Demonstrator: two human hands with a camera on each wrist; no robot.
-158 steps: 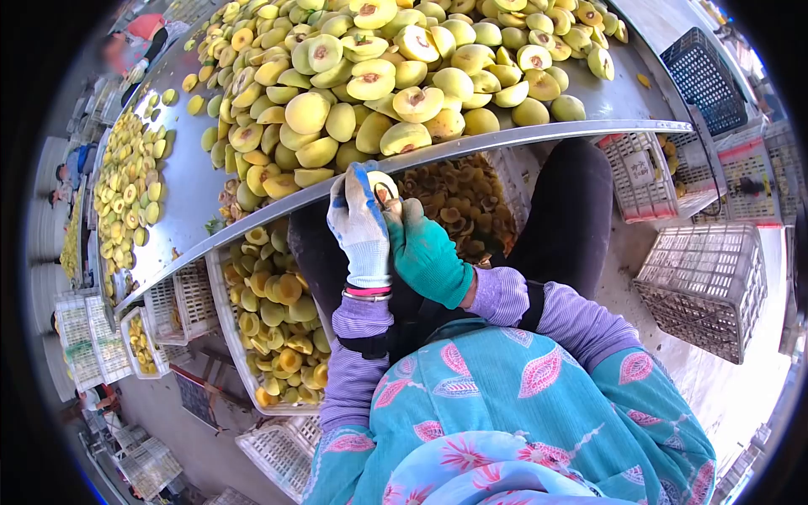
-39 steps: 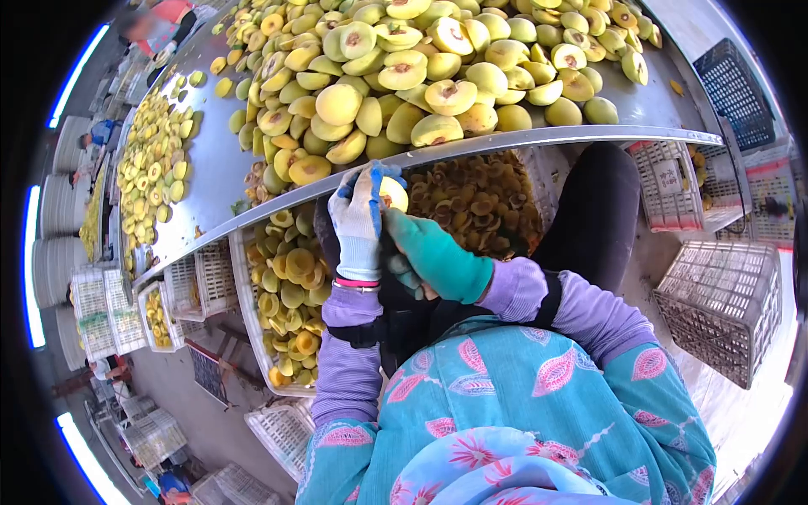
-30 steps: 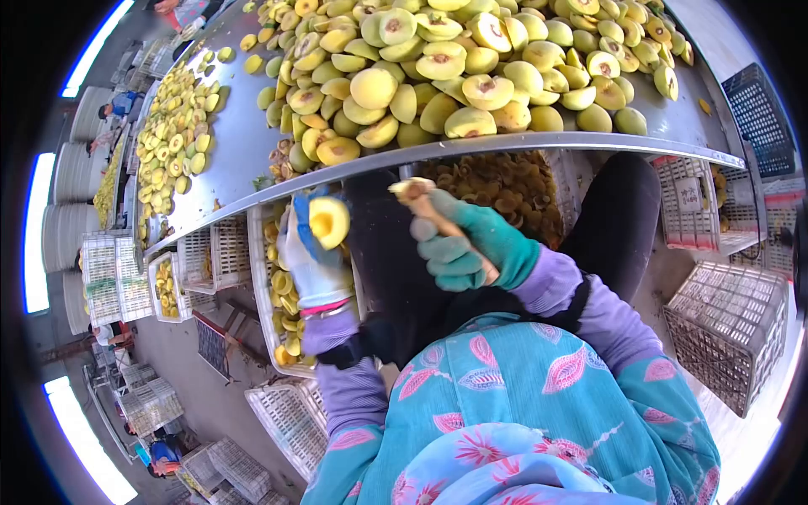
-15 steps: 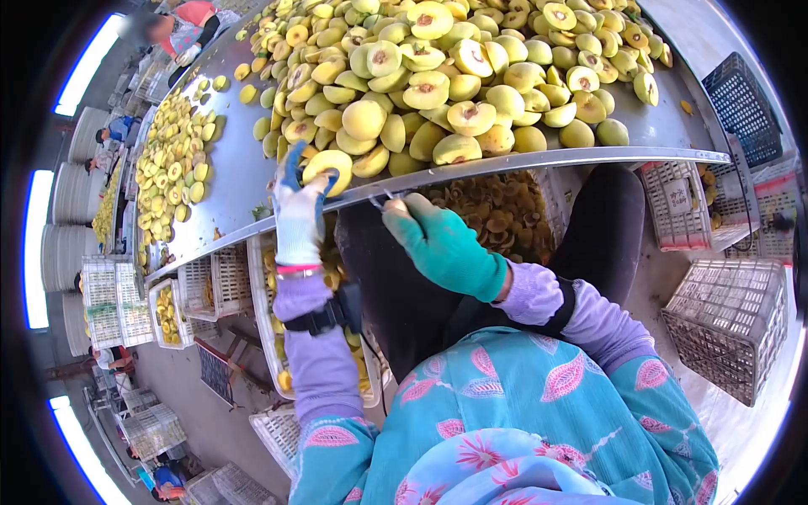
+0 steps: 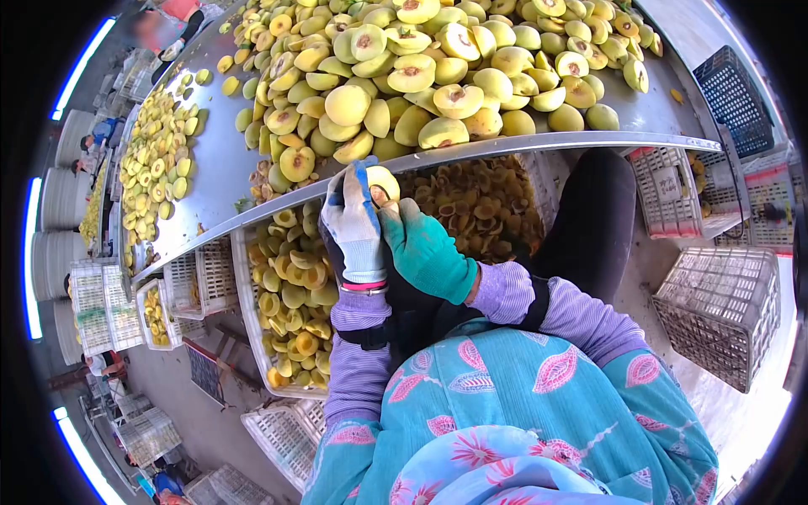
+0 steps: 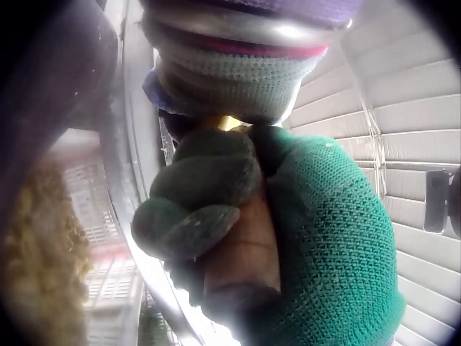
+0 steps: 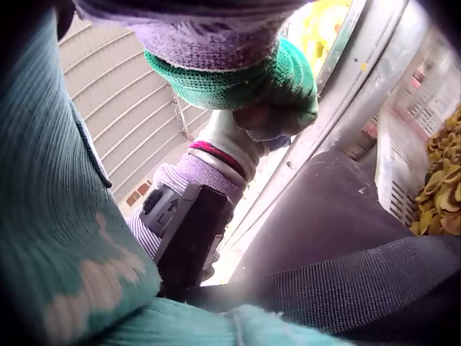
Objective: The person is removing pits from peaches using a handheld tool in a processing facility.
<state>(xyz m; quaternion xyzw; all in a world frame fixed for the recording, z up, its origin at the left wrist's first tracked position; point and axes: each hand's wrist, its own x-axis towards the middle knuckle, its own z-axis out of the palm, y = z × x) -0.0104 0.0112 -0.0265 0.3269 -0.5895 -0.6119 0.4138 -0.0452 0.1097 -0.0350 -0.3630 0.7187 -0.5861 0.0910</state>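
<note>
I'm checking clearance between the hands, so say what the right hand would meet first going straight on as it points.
Most likely the fruit half in the left hand, right by the right hand's fingertips; whether they already touch is unclear from the head view.

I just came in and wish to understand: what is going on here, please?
A person's left hand, in a blue and white glove, holds a yellow halved fruit. The right hand, in a green glove, grips a brown wooden handle close to the fruit. More halved fruits lie heaped on the grey metal table.
</note>
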